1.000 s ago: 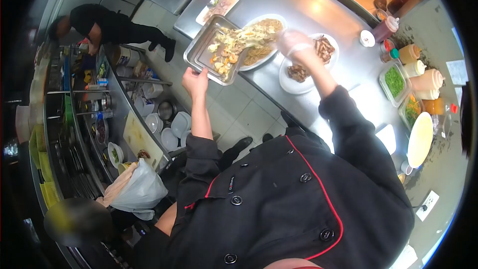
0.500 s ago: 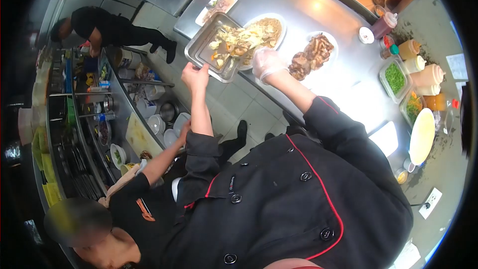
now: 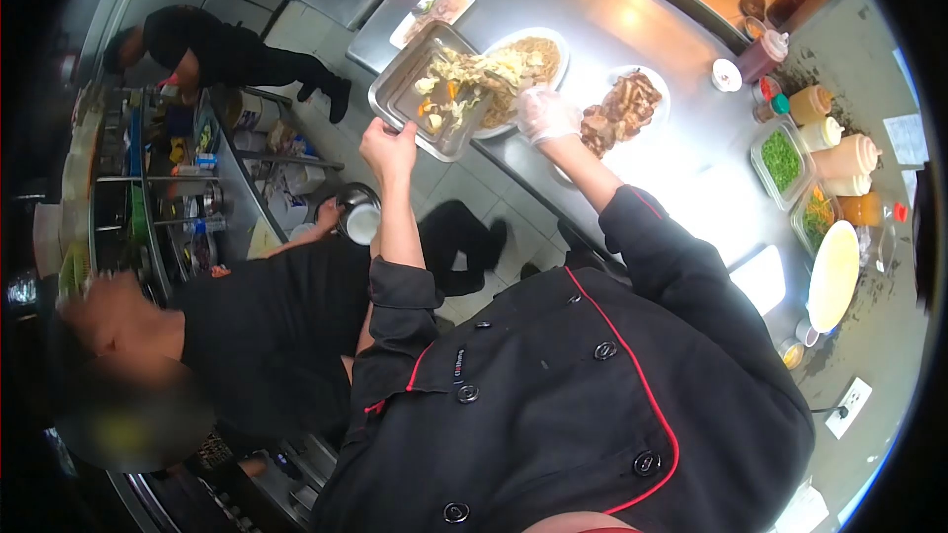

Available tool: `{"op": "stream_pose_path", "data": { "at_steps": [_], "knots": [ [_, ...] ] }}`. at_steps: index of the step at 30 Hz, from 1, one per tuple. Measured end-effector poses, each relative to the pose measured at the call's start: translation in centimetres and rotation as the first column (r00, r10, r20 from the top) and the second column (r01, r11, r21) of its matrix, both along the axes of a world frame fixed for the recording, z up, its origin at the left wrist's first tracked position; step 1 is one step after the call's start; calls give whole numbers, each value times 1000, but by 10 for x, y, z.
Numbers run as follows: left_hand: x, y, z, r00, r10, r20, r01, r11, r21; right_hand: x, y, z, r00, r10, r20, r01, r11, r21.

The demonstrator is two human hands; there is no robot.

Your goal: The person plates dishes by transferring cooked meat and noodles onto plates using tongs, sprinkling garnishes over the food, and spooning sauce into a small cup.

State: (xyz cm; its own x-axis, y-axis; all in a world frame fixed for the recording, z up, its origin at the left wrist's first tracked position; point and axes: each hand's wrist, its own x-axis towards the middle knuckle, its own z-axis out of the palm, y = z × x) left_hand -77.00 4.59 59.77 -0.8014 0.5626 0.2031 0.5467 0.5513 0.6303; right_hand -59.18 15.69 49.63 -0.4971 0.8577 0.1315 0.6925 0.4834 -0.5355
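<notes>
Caught mid-transfer, by all appearances — with cooked vegetables (image 3: 451,70) strung from a metal tray (image 3: 408,79) onto the noodle plate (image 3: 565,49).

Working with hands apart: clamped on the tray's near rim with the bare left hand (image 3: 388,146), left of the noodle plate; poised with the gloved right hand (image 3: 548,115) at the noodle plate's near right side, curled, though impossible to tell whether gripping a utensil. Seen on the steel desk (image 3: 617,15), to the right of the noodle plate: browned meat (image 3: 633,103) on another plate (image 3: 664,99). Judging by the vegetables left in the tray, likely called for next — holding steady beside the noodle plate's left edge and guiding the rest across, without spilling over the desk's edge.
</notes>
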Motion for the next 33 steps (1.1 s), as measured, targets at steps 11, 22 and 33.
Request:
{"op": "stream_pose_path", "data": {
  "at_steps": [11, 22, 33],
  "knots": [
    [-13, -3, -1, 990, -129, -52, 134, 986, 100, 13, 16, 42, 990, 30, 140, 1, 977, -212],
    [17, 0, 25, 984, -82, -158, 82, 997, -6, -38, -33, 44, 997, 77, -28, -80, 990, -118],
    [44, -2, 49, 991, -17, -136, 11, 999, -47, -33, 2, 57, 1000, -24, 20, 26, 995, -101]
  ]
}}
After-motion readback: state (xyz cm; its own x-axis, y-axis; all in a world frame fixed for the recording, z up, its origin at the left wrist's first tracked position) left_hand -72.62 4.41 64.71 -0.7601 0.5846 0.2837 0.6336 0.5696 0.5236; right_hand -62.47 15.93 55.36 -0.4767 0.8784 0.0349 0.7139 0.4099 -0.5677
